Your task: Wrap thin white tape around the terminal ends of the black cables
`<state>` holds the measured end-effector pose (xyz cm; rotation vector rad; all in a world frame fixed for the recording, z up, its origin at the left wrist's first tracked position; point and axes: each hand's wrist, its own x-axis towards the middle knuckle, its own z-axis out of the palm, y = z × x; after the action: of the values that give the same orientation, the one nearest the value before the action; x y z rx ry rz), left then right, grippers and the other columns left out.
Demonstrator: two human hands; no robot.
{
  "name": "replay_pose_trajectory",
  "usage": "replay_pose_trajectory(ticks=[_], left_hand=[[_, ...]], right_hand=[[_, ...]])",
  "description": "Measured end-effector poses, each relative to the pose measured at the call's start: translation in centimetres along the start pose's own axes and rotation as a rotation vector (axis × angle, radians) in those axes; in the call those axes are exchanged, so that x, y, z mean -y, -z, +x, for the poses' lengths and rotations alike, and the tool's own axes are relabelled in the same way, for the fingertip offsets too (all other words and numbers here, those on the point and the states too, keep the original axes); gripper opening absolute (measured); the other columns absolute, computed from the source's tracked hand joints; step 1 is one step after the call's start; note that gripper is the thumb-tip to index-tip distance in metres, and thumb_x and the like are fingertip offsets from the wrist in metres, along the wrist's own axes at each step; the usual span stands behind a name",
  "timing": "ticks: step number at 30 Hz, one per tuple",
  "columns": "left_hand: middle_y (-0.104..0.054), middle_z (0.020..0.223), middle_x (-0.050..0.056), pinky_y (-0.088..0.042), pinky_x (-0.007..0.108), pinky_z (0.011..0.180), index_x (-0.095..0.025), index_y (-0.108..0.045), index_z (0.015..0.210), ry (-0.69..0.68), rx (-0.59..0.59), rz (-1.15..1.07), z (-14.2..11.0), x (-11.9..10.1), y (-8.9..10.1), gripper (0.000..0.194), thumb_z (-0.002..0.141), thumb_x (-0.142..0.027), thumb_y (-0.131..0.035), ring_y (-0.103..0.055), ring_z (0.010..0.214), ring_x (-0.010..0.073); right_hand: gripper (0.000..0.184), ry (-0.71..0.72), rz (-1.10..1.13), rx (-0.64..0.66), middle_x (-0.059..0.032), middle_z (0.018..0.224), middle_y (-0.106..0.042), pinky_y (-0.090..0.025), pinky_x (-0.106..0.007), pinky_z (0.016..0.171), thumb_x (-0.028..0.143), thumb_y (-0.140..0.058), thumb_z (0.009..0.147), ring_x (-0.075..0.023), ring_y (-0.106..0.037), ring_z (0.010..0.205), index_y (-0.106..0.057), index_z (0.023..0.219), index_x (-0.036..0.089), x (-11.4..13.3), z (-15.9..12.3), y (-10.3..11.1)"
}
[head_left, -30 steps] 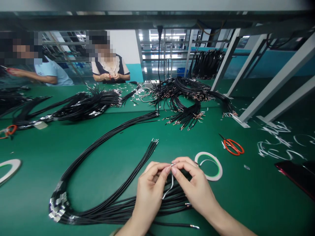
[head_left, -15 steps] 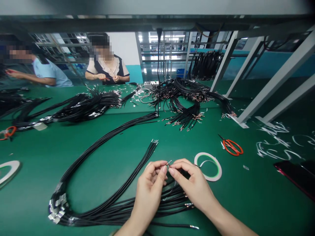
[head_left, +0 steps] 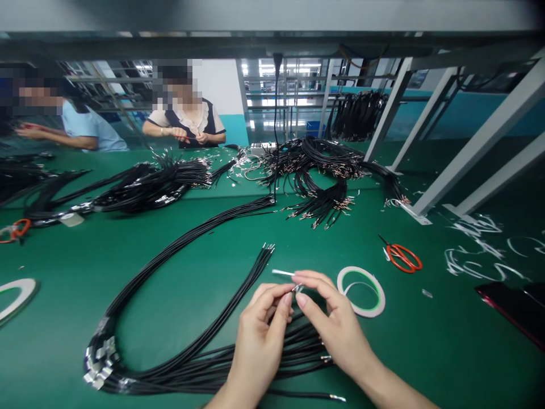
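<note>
My left hand (head_left: 260, 335) and my right hand (head_left: 336, 324) meet fingertip to fingertip low in the middle of the view. Both pinch the bare metal end of a black wire (head_left: 298, 287), and a short white strip of tape (head_left: 283, 272) sticks out to the left from that end. Under my hands lies a looped bundle of black wires (head_left: 179, 363) on the green table (head_left: 128, 272). Its taped bend is at the lower left (head_left: 99, 363). A roll of white tape (head_left: 361, 291) lies just right of my right hand.
Orange-handled scissors (head_left: 402, 257) lie right of the roll, with white tape scraps (head_left: 472, 261) and a dark flat object (head_left: 515, 307) further right. More wire bundles (head_left: 323, 170) fill the far table. Two other people (head_left: 185, 122) work across it. Another tape roll (head_left: 17, 292) lies at left.
The white strip that hung down between my hands a second ago now sticks out sideways to the left of the wire end. My hands stayed in place.
</note>
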<state>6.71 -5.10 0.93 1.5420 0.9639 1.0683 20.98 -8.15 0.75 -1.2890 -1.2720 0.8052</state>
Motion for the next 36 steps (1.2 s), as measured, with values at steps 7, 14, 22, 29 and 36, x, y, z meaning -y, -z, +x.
replay_pose_trajectory(ticks=[7,14,22,29,36], left_hand=[[-0.064,0.097,0.005,-0.058,0.030,0.073,-0.023,-0.066,0.109,-0.027,0.002,0.009,0.0,0.0,0.0,0.023,0.090,-0.022,-0.054,-0.065,0.081,0.0175],[-0.065,0.102,0.006,-0.058,0.031,0.077,-0.023,-0.064,0.109,-0.048,-0.011,0.072,-0.3,0.4,0.2,0.022,0.088,-0.021,-0.056,-0.067,0.088,0.0188],[-0.067,0.099,0.004,-0.057,0.030,0.079,-0.023,-0.058,0.110,-0.001,-0.078,0.073,-0.7,0.9,0.2,0.023,0.087,-0.023,-0.059,-0.067,0.090,0.0173],[-0.068,0.086,-0.001,-0.056,0.024,0.073,-0.024,-0.057,0.106,-0.002,-0.140,0.144,-0.5,0.7,0.1,0.022,0.084,-0.023,-0.063,-0.067,0.080,0.0137],[-0.067,0.087,-0.001,-0.057,0.024,0.070,-0.023,-0.059,0.099,-0.079,-0.183,0.263,-0.6,1.0,-0.1,0.017,0.083,-0.020,-0.063,-0.067,0.078,0.0132]], right_hand=[[0.015,-0.072,0.096,-0.022,-0.0079,0.105,-0.067,-0.045,-0.041,0.093,0.026,-0.061,0.086,-0.0240,-0.060,0.102,-0.065,0.101,0.021,-0.4,-0.1,-0.6],[0.044,-0.079,0.222,0.069,-0.0069,0.132,-0.056,-0.038,-0.041,0.105,0.026,-0.053,0.092,-0.0221,-0.049,0.124,-0.046,0.134,0.029,0.0,-0.7,-0.7],[0.021,-0.103,0.137,0.024,-0.0031,0.098,-0.068,-0.047,-0.030,0.084,0.028,-0.059,0.089,-0.0189,-0.061,0.094,-0.063,0.110,0.024,-0.2,-0.5,-0.6],[0.011,-0.077,0.082,-0.014,-0.0018,0.083,-0.067,-0.045,-0.027,0.073,0.027,-0.058,0.089,-0.0173,-0.059,0.078,-0.066,0.089,0.020,0.1,-0.3,-0.6],[0.017,-0.160,0.061,-0.015,0.0001,0.070,-0.060,-0.042,-0.025,0.062,0.031,-0.058,0.088,-0.0147,-0.051,0.066,-0.063,0.079,0.017,0.1,-0.7,-0.7]])
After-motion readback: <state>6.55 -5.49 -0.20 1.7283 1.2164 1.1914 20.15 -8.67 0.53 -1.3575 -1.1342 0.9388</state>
